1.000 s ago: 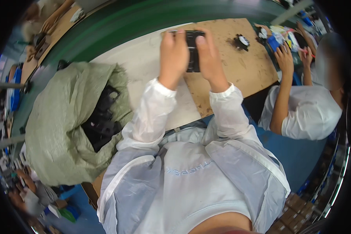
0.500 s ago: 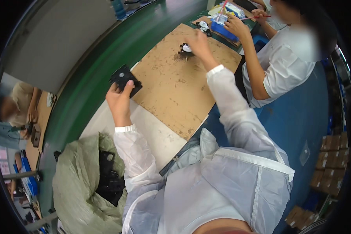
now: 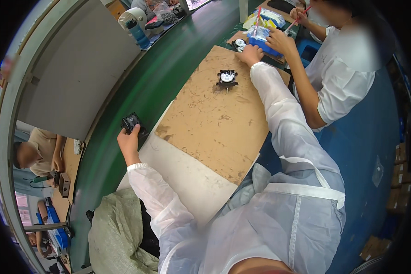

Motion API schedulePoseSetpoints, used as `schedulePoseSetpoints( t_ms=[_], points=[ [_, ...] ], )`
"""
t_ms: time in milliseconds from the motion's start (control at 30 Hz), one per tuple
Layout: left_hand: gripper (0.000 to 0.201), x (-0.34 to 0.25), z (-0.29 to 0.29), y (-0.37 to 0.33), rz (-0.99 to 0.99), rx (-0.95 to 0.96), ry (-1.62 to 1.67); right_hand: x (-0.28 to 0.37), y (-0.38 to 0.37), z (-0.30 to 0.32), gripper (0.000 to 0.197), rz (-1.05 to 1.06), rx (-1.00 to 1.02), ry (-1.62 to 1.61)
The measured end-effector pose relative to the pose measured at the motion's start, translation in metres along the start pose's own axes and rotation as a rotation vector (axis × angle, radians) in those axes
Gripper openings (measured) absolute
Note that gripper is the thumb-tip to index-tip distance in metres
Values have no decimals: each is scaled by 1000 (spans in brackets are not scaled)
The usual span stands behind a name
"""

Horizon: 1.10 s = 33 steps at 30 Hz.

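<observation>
My left hand (image 3: 129,145) grips a black plastic housing (image 3: 131,121) by its near edge, above the green surface left of the cardboard. My right hand (image 3: 251,55) reaches to the far edge of the cardboard sheet (image 3: 205,123). Its fingers close at a small black mechanism with white gears (image 3: 239,43), and their tips are partly hidden. A second black mechanism with a white round gear (image 3: 227,78) lies on the cardboard, nearer to me, with a thin pin pointing my way. Nothing touches it.
A co-worker (image 3: 333,77) sits at the right, holding a red stick beside a blue box (image 3: 262,43). An open woven sack (image 3: 116,233) stands at my lower left. The green belt (image 3: 169,82) runs along the left. A blue bottle (image 3: 137,34) and a white fan (image 3: 131,17) stand beyond it.
My right hand has gone from above the nearer mechanism to the farther one. The left hand has shifted outward with the housing, now tilted differently. The view has shifted too.
</observation>
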<state>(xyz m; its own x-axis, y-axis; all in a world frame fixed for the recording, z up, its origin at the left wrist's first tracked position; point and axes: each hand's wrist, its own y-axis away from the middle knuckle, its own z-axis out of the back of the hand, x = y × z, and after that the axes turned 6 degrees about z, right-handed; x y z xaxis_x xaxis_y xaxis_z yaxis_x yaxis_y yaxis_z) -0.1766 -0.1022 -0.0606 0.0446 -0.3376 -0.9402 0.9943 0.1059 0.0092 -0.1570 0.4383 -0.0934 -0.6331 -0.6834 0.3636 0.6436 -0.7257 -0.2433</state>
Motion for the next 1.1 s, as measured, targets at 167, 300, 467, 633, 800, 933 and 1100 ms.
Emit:
schedulePoseSetpoints(
  t_ms=[167,300,467,633,800,933,1100],
  points=[
    [41,38,24,-34,29,-20,-97,1,21,17,66,137,25,-76],
    [43,34,21,-32,20,-185,-357,-10,42,20,64,249,93,-109],
    [44,8,9,-5,-30,-619,-927,-23,71,18,55,312,-17,-69],
    [37,-62,-86,56,-280,-173,-526,-25,108,33,37,325,-203,-370],
    [34,-76,-239,113,-380,308,-522,-13,204,71,16,317,-140,-864],
    [32,-56,-294,112,-458,213,-442,-43,269,101,14,374,-159,-768],
    [28,-52,-317,112,-494,93,-605,-83,312,131,29,10,-76,-869]
  ],
)
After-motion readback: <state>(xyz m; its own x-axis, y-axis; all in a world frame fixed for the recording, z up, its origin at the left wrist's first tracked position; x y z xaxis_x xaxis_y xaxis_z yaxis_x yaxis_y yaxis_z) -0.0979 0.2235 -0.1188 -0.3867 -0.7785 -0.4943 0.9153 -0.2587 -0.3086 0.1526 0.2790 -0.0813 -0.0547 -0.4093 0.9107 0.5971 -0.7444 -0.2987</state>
